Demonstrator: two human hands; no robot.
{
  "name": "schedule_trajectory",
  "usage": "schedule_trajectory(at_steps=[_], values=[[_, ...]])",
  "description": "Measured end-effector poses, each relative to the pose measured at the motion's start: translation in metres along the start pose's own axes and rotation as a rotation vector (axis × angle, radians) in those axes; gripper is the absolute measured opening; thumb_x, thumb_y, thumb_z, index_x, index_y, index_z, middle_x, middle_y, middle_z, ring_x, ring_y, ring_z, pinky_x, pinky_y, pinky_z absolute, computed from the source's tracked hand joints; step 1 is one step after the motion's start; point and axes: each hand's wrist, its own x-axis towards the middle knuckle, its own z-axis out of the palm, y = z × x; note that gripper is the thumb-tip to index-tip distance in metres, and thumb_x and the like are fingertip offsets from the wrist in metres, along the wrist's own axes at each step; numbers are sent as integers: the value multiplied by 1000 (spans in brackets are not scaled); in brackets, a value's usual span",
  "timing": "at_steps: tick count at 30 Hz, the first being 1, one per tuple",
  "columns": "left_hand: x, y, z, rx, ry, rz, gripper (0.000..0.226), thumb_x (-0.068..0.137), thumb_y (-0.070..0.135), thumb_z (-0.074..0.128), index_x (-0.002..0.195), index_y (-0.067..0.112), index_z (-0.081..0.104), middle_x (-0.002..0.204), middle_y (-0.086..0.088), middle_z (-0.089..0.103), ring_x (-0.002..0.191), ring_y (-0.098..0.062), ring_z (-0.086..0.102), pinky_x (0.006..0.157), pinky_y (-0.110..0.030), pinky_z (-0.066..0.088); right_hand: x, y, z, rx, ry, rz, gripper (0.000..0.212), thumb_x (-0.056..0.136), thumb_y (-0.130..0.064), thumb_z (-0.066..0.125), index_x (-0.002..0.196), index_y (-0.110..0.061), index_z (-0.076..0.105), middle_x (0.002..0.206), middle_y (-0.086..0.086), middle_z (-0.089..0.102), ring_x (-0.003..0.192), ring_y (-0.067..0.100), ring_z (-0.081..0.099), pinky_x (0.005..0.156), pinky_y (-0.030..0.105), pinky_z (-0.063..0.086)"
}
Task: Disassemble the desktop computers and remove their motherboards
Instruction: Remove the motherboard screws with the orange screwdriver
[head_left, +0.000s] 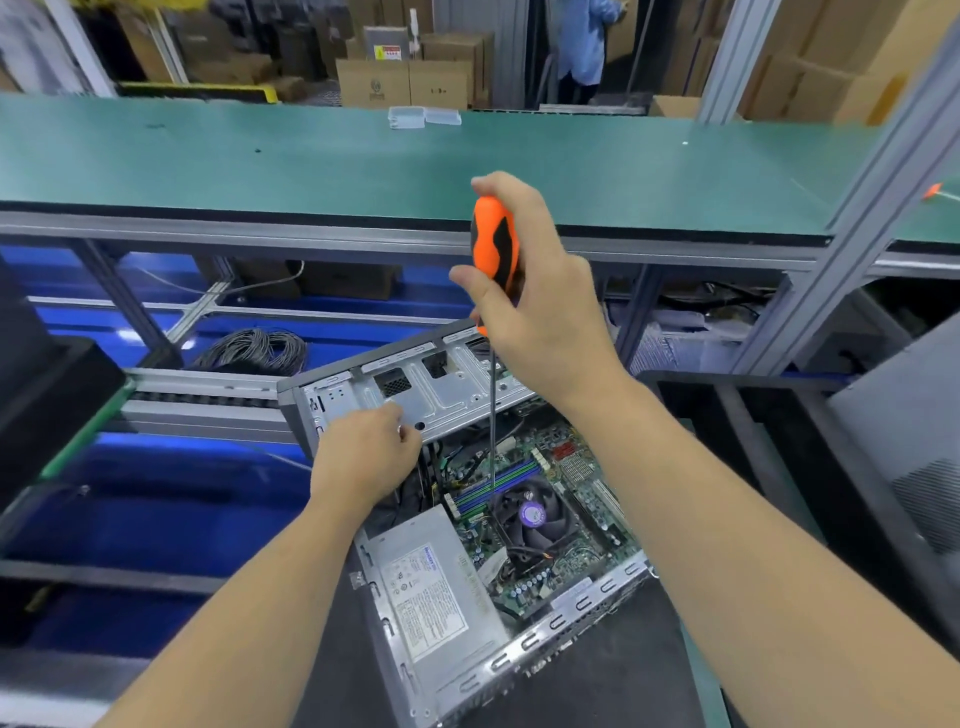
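An open desktop case (566, 618) lies below me with its green motherboard (566, 499), a round CPU fan (532, 514) and a grey power supply (431, 587) showing. My right hand (535, 291) grips the orange-and-black handle of a long screwdriver (493, 244). Its thin shaft runs straight down to the memory slots beside the fan. My left hand (363, 452) rests on the raised metal drive cage (441, 384) at the case's far side, its fingers curled at the cage's lower edge; I cannot tell whether they hold something.
A green workbench (311, 156) with a small clear plastic box (423, 117) spans the view ahead. Coiled cable (254, 348) lies under it. A black unit (47, 384) sits at left, a grey case (904, 447) at right. A person stands among cardboard boxes beyond.
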Motion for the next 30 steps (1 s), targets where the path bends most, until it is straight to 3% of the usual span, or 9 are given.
schedule_trajectory(at_steps=[4,10,14,18,30], values=[[1,-1,3,1,11,19,24,90,35,44,85,18,60,58,3,56,52,-17,50,47,-27,33,1,-2,2,34,43,-20,53,94,-15,65,141,-13,41,77,-4,48,68,31,63,66,45,54],[0,0,3,23,-4,32,26,91,33,44,94,15,62,63,0,61,60,-24,57,51,-29,39,-1,5,14,64,64,-14,51,94,-18,65,138,-16,41,77,8,51,63,30,61,61,46,54],[0,1,2,24,-3,37,27,91,33,44,94,13,64,65,-2,63,61,-26,59,52,-31,45,-25,25,30,28,15,84,49,95,-22,65,136,-27,39,77,0,50,65,27,63,62,45,53],[0,1,2,22,-2,44,28,92,33,43,97,14,64,67,-2,64,62,-25,60,53,-32,47,-35,40,35,37,44,152,48,95,-25,65,133,-37,37,77,7,52,67,30,64,64,48,53],[1,1,1,24,10,35,27,91,32,45,95,14,64,64,-2,63,59,-25,59,51,-31,42,-39,47,42,43,16,140,48,96,-29,63,135,-36,35,78,10,52,67,30,62,60,49,52]])
